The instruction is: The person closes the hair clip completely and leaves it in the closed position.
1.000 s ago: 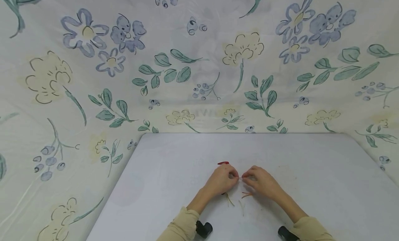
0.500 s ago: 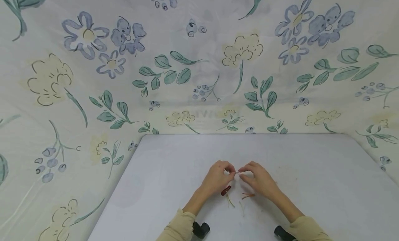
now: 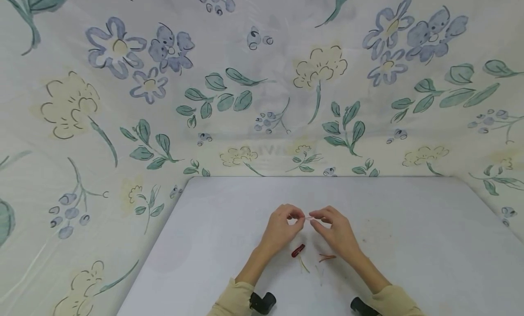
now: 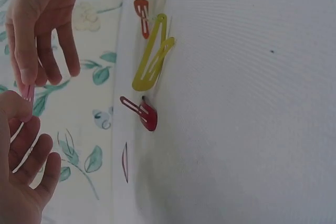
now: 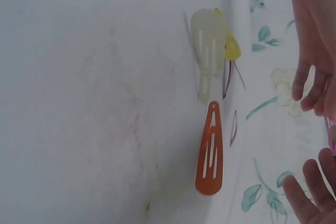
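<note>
Both hands are raised above the white table and meet at a small pink snap hair clip [image 4: 29, 94]. My left hand [image 3: 281, 227] pinches one end between thumb and index finger. At the other end, the thumb and index finger of my right hand [image 3: 336, 229] pinch it too. The other fingers of both hands spread loosely below, as the left wrist view shows. In the head view the clip appears only as a thin pale line between the fingertips.
On the table [image 3: 229, 202], below the hands, lie a red hair clip [image 4: 149, 116], a yellow one [image 4: 142, 80], an orange one [image 5: 209, 169] and a cream one [image 5: 207, 30]. A thin reddish sliver [image 4: 125, 162] lies farther back. A flowered cloth [image 3: 262, 88] hangs behind.
Both hands have moved up and slightly left in the head view, still holding the pink clip. The near red clip is now uncovered; a red piece behind the left hand has gone from sight.
</note>
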Available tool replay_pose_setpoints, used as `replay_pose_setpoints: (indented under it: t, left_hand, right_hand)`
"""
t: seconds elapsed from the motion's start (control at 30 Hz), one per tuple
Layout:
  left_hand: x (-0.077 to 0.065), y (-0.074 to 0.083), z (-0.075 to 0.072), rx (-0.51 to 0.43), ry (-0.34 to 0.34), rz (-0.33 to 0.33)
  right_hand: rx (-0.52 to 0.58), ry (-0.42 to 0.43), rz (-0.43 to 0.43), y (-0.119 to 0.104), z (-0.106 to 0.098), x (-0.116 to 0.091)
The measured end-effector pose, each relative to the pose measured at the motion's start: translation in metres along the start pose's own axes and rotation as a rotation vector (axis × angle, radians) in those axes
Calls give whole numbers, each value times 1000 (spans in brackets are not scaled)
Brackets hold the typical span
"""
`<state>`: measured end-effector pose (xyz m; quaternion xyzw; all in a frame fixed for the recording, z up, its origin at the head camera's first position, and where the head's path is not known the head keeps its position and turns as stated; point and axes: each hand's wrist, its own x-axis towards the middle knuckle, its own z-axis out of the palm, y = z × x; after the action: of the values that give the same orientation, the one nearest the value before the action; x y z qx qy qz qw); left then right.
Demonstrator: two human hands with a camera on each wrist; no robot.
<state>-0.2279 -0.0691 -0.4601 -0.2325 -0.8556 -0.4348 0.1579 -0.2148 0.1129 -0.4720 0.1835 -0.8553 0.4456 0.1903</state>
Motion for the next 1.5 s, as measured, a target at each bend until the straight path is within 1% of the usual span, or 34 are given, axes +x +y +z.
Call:
replay_pose_setpoints:
  t: [0.13, 0.23, 0.43, 0.6, 0.8, 0.9, 1.03, 1.17, 1.4, 1.5]
  left_hand:
    - [0, 3, -3, -36, 33, -25]
    - [0, 4, -5, -79, 53, -43]
    - [2, 4, -7, -144, 82, -30]
    - [1, 3, -7, -167, 89, -42]
    - [-1, 3, -7, -157, 117, -42]
    - [-1, 4, -5, -152, 138, -30]
    - [-2, 4, -3, -151, 160, -13]
    - [-1, 4, -2, -120, 192, 7]
    - [-1, 6, -3, -93, 229, 17]
    - [-1, 6, -2, -84, 241, 16]
  right_hand:
    - [55, 67, -8, -5, 5, 2]
    - [97, 117, -27, -8, 8, 3]
    - [171, 204, -81, -11, 13, 5]
    - [205, 243, -98, -11, 16, 5]
    - [217, 260, -94, -9, 20, 4]
    - [221, 278, -106, -10, 21, 5]
    - [206, 296, -96, -13, 22, 5]
    - [185, 314, -98, -14, 25, 6]
    - [162, 323, -56, -17, 27, 6]
    - [163, 330, -58, -18, 27, 6]
